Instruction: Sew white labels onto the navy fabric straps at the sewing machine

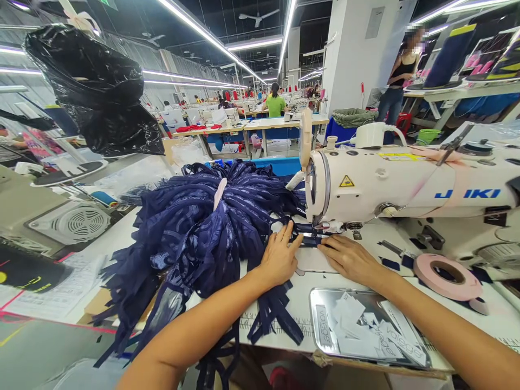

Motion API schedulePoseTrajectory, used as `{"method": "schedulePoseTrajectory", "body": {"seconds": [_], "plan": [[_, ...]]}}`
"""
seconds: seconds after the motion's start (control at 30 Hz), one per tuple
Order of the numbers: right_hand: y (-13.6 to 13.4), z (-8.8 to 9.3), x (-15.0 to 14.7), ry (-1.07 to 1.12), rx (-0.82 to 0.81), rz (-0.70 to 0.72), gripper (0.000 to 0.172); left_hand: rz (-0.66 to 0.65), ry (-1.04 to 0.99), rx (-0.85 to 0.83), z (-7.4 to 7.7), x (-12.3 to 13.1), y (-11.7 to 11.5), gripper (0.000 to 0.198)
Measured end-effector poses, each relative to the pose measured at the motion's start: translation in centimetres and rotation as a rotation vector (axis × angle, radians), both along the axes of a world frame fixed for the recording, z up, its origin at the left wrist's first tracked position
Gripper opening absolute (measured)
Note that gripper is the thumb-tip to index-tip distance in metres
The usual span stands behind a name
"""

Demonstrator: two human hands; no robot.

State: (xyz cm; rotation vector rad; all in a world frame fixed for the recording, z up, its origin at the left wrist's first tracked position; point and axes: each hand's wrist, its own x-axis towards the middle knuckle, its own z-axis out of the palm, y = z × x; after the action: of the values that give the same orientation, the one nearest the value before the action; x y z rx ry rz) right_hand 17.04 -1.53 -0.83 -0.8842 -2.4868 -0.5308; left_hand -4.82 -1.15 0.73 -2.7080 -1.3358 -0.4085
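Note:
A navy fabric strap (311, 239) lies flat under the needle area of a white JUKI sewing machine (365, 181). My left hand (281, 254) rests on the strap's left part, fingers stretched and spread, with a ring on one finger. From the right, my right hand (347, 259) lays its outstretched fingertips on the other end of the strap, near the presser foot. To the left is a big bundle of navy lace-trimmed pieces (190, 211), tied in the middle with a pale pink band (220, 194). Strap ends hang below my left wrist.
A metal tray (320, 325) with paper labels sits at the table's front edge. A pink tape roll (447, 276) lies right of it. A black plastic-wrapped cone (93, 86) stands at upper left. Other people work behind; one person (400, 76) stands at far right.

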Motion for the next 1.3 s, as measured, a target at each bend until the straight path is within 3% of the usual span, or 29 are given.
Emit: {"method": "schedulePoseTrajectory", "body": {"seconds": [0.1, 0.27, 0.4, 0.53, 1.3], "plan": [[0.03, -0.13, 0.10, 0.004, -0.020, 0.003, 0.026, -0.028, -0.041, 0.040, -0.04, 0.02, 0.04, 0.061], [0.02, -0.25, 0.11, 0.007, -0.042, 0.005, 0.026, -0.025, -0.013, 0.105, -0.03, 0.06, -0.14, 0.024], [0.00, -0.19, 0.07, 0.018, -0.029, 0.010, 0.026, 0.061, 0.002, 0.085, -0.10, 0.21, -0.08, 0.036], [-0.05, -0.04, 0.04, 0.014, -0.028, 0.010, 0.026, 0.041, 0.023, 0.033, 0.03, 0.31, 0.13, 0.044], [-0.01, -0.08, 0.08, 0.017, -0.074, -0.005, 0.027, -0.035, 0.015, 0.048, 0.31, 0.33, -0.13, 0.036]]}}
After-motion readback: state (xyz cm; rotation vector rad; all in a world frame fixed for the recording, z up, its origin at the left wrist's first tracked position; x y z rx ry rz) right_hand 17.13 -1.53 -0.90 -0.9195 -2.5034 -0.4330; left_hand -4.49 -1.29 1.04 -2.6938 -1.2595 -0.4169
